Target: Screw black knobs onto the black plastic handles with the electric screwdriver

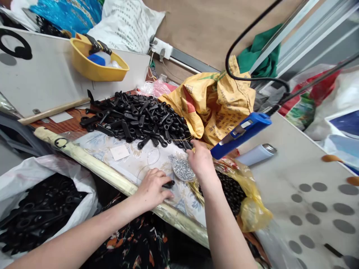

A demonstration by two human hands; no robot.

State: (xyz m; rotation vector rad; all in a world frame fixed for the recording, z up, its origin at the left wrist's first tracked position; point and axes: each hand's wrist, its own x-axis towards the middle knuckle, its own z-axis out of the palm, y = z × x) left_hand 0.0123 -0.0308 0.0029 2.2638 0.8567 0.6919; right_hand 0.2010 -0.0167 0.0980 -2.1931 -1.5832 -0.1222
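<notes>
My left hand (153, 188) rests on a floral cloth (134, 149) and is shut on a small black plastic part (168, 184) that sticks out past the fingers. My right hand (200, 160) is bent over the near edge of a heap of black plastic fittings (134, 119), its fingertips at the fittings. Whether those fingers hold one is hidden. Between my hands lies a round dish of small metal screws (183, 169). A yellow plastic bag of black parts (232, 190) sits just right of my right wrist.
A yellow woven sack (210, 101) lies behind the heap. A blue hand tool (241, 134) with a black cable sits to the right, above a perforated grey board (308, 201). A white sack of black parts (36, 213) is at lower left; a yellow basket (98, 61) is at the back.
</notes>
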